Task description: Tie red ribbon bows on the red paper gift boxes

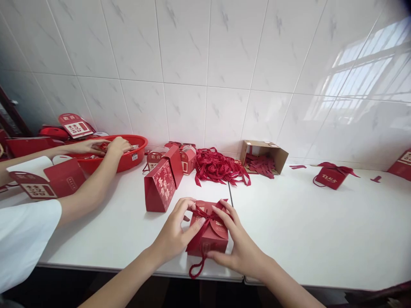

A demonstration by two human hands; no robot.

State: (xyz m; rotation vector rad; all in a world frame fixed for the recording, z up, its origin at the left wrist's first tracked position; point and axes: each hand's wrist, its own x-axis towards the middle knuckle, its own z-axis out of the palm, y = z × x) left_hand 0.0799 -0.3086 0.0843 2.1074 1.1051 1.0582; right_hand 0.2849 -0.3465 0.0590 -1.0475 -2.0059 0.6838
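Note:
A small red gift box (212, 244) rests near the front edge of the white table, tied on top with a dark red ribbon bow (208, 216). My left hand (180, 226) grips its left side, with the thumb against the ribbon by the knot. My right hand (237, 239) holds the other side, its fingers over the bow's right part and its thumb low on the front. A twisted red cord handle (197, 270) hangs from the box front. Behind my left hand, a taller red box (159, 188) stands upright.
A pile of red ribbons (216, 167) lies by the wall beside a cardboard box (280, 159) with ribbon strips. A tied red box (332, 176) stands at right. On the left, a co-worker's hands (117, 145) reach into a red basin (136, 158), near an open box (66, 177).

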